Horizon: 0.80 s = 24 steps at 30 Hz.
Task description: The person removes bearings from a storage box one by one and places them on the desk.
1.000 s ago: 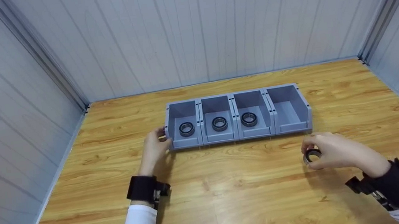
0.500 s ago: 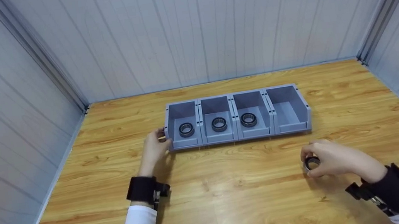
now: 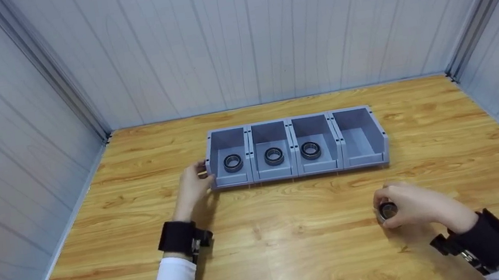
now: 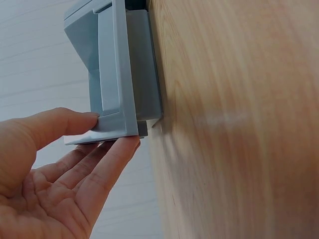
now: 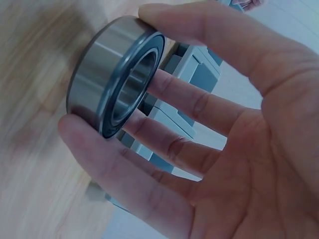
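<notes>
A grey four-compartment bin [image 3: 363, 159] stands mid-table; its three left compartments each hold a steel bearing [image 3: 233, 162], and the rightmost one holds nothing. My left hand [image 3: 193, 186] touches the bin's left front corner [image 4: 127, 124] with thumb and straight fingers. My right hand [image 3: 406, 210] hovers low over the table in front of the bin's right end and pinches another bearing [image 3: 388, 211] [image 5: 115, 77] between thumb and fingers.
The wooden table [image 3: 294, 251] is walled by grey panels on three sides. Black wrist straps [image 3: 180, 237] sit on both forearms. Bare wood lies in front of the bin and at both sides.
My right hand with the bearing has drawn back toward me and lower over the table. The left hand has stayed at the bin's corner.
</notes>
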Each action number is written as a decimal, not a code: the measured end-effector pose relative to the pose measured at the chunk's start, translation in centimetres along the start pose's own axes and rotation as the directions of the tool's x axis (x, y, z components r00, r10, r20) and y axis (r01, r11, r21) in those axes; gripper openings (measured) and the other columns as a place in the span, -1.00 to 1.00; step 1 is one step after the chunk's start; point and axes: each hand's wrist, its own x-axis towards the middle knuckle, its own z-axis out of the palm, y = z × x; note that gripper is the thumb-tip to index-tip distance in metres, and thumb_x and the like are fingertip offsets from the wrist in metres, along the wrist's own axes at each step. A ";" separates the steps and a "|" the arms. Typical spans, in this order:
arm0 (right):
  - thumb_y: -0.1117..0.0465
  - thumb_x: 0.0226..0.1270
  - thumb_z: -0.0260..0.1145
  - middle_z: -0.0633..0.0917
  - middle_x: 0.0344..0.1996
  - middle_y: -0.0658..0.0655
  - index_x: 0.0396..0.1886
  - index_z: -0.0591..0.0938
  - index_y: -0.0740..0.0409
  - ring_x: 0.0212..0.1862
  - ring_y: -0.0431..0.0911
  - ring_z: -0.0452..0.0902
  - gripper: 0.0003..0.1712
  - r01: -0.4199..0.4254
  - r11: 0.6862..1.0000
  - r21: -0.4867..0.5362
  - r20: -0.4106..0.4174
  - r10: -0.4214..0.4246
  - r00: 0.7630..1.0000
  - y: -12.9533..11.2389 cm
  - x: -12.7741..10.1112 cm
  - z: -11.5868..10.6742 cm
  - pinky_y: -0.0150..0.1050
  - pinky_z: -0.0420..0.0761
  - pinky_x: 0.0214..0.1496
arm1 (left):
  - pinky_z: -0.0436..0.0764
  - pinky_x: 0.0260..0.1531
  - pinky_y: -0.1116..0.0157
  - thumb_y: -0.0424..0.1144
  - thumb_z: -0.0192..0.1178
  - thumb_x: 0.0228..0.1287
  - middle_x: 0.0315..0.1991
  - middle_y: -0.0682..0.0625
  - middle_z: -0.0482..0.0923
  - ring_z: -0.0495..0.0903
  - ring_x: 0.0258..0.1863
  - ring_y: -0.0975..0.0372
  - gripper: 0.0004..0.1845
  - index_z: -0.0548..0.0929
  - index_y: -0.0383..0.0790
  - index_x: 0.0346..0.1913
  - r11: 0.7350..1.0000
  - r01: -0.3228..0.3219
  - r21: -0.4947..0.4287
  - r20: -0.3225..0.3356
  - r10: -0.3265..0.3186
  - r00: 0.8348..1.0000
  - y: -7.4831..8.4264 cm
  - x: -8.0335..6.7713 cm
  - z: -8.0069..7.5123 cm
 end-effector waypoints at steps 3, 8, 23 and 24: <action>0.17 0.08 0.55 0.65 -0.29 0.01 -0.23 0.66 0.03 -0.24 -0.12 0.54 -0.73 0.031 0.999 0.008 -0.006 -0.031 1.000 0.1 0.0 0.2 -0.27 0.55 -0.19 | 0.64 0.32 -0.01 -0.55 0.13 0.31 0.25 -0.54 0.53 0.60 0.24 -0.28 -0.46 0.39 -0.63 0.35 1.000 -0.004 0.016 -0.005 0.005 1.000 -0.1 -0.1 0.0; 0.19 0.07 0.54 0.66 -0.30 0.02 -0.27 0.66 0.03 -0.24 -0.11 0.55 -0.76 0.058 0.998 0.005 -0.023 -0.058 0.998 0.3 0.2 0.5 -0.30 0.56 -0.20 | 0.67 0.28 0.02 -0.53 0.13 0.33 0.24 -0.52 0.55 0.62 0.22 -0.27 -0.46 0.40 -0.62 0.36 0.999 -0.002 0.034 -0.008 0.002 1.000 -0.1 0.0 -0.1; 0.14 0.05 0.59 0.61 -0.27 0.04 -0.23 0.66 0.03 -0.23 -0.11 0.55 -0.68 0.003 1.000 0.006 -0.030 -0.003 1.000 0.2 0.2 1.2 -0.28 0.62 -0.20 | 0.63 0.32 -0.01 -0.52 0.14 0.32 0.25 -0.53 0.53 0.59 0.25 -0.27 -0.45 0.38 -0.63 0.36 1.000 0.001 0.027 -0.003 -0.001 1.000 0.0 -0.1 -0.1; 0.15 0.05 0.59 0.61 -0.27 0.04 -0.23 0.66 0.04 -0.23 -0.11 0.55 -0.69 0.003 1.000 0.010 -0.030 -0.003 1.000 0.2 0.2 1.2 -0.28 0.62 -0.20 | 0.63 0.32 -0.01 -0.52 0.14 0.32 0.25 -0.53 0.53 0.59 0.25 -0.27 -0.45 0.38 -0.63 0.36 1.000 0.001 0.028 -0.004 -0.001 1.000 0.0 -0.1 -0.1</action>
